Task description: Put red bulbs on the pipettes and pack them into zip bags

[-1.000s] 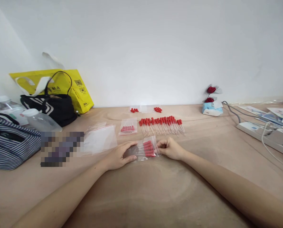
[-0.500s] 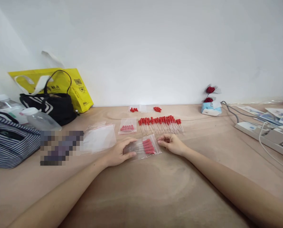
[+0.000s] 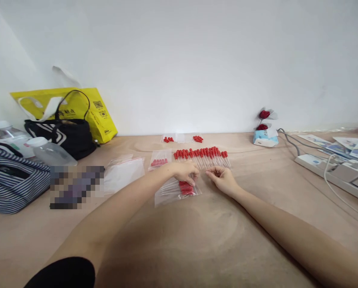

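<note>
A clear zip bag (image 3: pixel 167 194) lies at the middle of the table, with several red-tipped sticks in it. My left hand (image 3: pixel 188 173) is over the bag's upper right part, fingers closed at its edge; what they grip is too small to make out. Just right of the bag, my right hand (image 3: pixel 222 179) rests with thumb and fingertips pinched together, their content hidden. Behind both hands is a row of red-tipped sticks (image 3: pixel 201 153), tips toward the wall. A smaller filled bag (image 3: pixel 160 160) lies left of the row.
Flat plastic bags (image 3: pixel 125 174) lie to the left, near a striped pouch (image 3: pixel 17 180), a bottle (image 3: pixel 51 150), a black bag (image 3: pixel 67 138) and a yellow bag (image 3: pixel 102 120). Small red pieces (image 3: pixel 198 139) sit by the wall. On the right are a blue packet (image 3: pixel 266 140) and a power strip (image 3: pixel 311 161).
My left hand has moved right, from the bag's left end to its upper right part. The bag has turned a little and shifted left. My right hand has moved slightly right.
</note>
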A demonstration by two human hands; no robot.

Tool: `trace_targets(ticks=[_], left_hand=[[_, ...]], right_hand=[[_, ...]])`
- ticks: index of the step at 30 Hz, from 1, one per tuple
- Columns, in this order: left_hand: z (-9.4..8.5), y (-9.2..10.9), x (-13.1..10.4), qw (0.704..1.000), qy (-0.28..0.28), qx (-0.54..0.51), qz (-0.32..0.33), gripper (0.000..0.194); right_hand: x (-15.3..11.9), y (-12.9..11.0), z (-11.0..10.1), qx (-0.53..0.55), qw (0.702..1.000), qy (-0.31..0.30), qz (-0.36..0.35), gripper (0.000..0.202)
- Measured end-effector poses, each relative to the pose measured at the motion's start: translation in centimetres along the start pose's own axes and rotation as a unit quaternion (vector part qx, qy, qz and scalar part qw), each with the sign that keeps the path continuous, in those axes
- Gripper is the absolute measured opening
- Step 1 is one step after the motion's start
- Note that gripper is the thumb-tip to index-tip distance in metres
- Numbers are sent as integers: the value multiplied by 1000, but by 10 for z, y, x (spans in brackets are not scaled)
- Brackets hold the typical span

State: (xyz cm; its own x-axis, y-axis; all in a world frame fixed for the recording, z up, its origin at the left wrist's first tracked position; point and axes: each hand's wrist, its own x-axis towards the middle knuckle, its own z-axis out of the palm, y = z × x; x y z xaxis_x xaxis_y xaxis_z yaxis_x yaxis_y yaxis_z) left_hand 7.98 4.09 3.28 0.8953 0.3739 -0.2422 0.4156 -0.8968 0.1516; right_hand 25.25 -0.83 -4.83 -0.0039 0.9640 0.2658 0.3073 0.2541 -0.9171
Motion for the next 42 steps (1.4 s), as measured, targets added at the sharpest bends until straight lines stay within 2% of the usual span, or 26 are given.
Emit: trace_targets(ticks=[3, 6, 10, 14, 17, 20, 23, 25, 27, 29, 32, 33, 34, 38, 40, 42], left_hand=[[0, 1, -5, 1000, 8, -3, -8, 14], [-2, 5, -20, 999, 23, -16, -19, 15], [-12, 5, -48, 994, 1, -57, -91, 16], [-14, -12, -81, 977, -26, -114, -177, 22], [-4, -32, -105, 940, -48, -233, -245, 32], [6, -50, -129, 895, -65, -346, -273, 46], [8, -61, -154, 862, -90, -417, -274, 33], [5, -64, -168, 840, -60, -458, -285, 23], [2, -66, -178, 788, 57, -522, -323, 17], [1, -67, -179, 692, 217, -584, -364, 11], [7, -68, -162, 478, 453, -630, -411, 12], [11, -68, -153, 391, 524, -629, -421, 15], [16, -69, -143, 357, 554, -623, -421, 19], [36, -68, -107, 299, 594, -613, -427, 31], [41, -64, -95, 292, 596, -613, -428, 34], [42, -56, -87, 304, 585, -621, -424, 32]], right_hand=[[0, 1, 1, -6, 1000, -15, -7, 24], [-1, 1, 2, -15, 1000, -23, -8, 23], [-1, 2, 2, -22, 999, -26, -3, 23], [-2, 0, 1, -31, 999, -27, 0, 23], [-3, -2, 1, -28, 999, -27, 2, 22], [-3, -2, 2, -26, 999, -31, 1, 21], [-3, -2, 2, -25, 999, -36, 0, 21], [-3, -3, 2, -26, 999, -42, -3, 21], [-3, -4, 1, -28, 999, -45, -5, 21], [-3, -5, 1, -32, 998, -47, -7, 21], [-3, -5, 1, -42, 998, -49, -13, 21], [-3, -5, 1, -47, 998, -48, -16, 21], [-3, -5, 1, -52, 997, -45, -20, 22], [-2, -3, 1, -58, 997, -41, -25, 22], [-3, -2, 1, -54, 997, -45, -22, 21], [-3, -2, 1, -53, 997, -46, -21, 20]])
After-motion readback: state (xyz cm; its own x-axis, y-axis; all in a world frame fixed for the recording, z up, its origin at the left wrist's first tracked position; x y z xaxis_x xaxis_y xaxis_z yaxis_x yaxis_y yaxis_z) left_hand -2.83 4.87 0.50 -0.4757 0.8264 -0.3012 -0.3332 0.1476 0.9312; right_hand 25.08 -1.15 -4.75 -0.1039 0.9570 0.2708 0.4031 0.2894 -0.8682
